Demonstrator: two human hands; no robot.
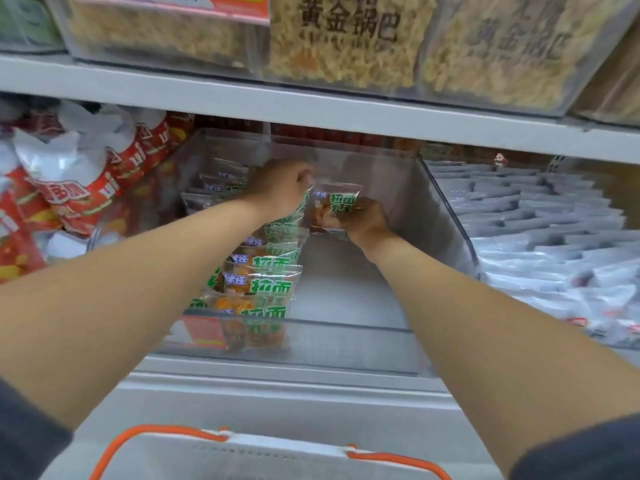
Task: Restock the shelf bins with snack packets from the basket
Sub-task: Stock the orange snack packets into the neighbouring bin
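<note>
Both my arms reach deep into a clear plastic shelf bin (pixel 446 216). My right hand (pixel 363 220) grips a clear snack packet with green lettering (pixel 337 199) and holds it upright near the back of the bin. My left hand (pixel 277 187) is curled over the top of a row of the same green-lettered packets (pixel 266 282), which stand along the bin's left side from front to back; it looks to be holding the rearmost ones. The bin's right half shows bare floor. A white basket with orange handles (pixel 221 445) is at the bottom edge.
Red-and-white bags (pixel 69 181) fill the bin to the left, and pale grey-white packets (pixel 540 230) fill the bin to the right. The white shelf board (pixel 311 105) above carries clear tubs of yellow crisps (pixel 346 46), leaving a low gap over the bin.
</note>
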